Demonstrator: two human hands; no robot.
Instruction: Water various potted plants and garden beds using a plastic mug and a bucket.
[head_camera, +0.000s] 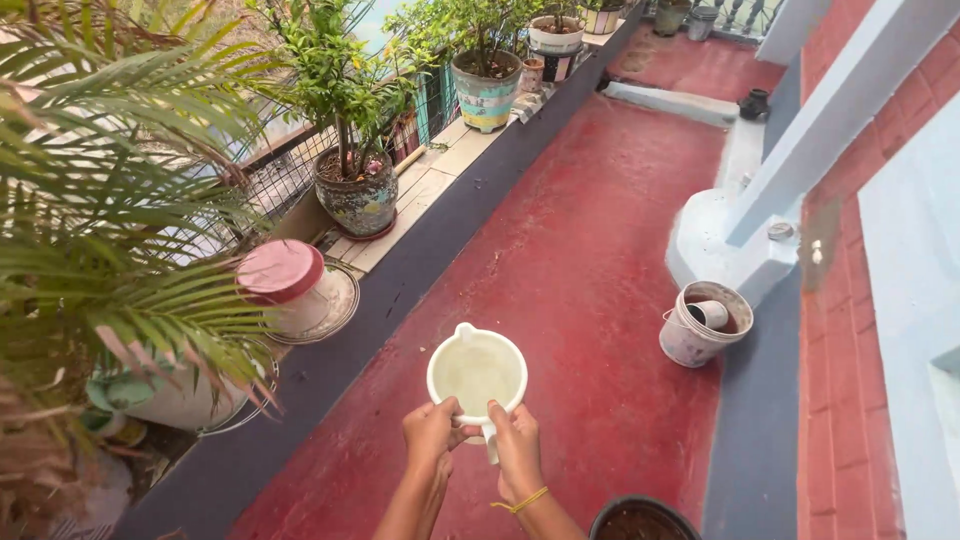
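Observation:
A cream plastic jug (477, 370) filled with water is held out in front of me over the red floor. My left hand (431, 432) grips its near rim on the left. My right hand (516, 443), with a yellow band on the wrist, holds the handle at the near side. The jug's spout points away from me towards the ledge. A palm plant (110, 230) in a pale pot (185, 400) stands to my left on the ledge.
A tiled ledge (420, 200) with a wire fence carries several potted plants (355, 195) and a pink-lidded container (285, 280). A dirty bucket (700, 325) with a cup inside stands right, by a pale blue pillar base (730, 250). A dark pot rim (640, 520) is below.

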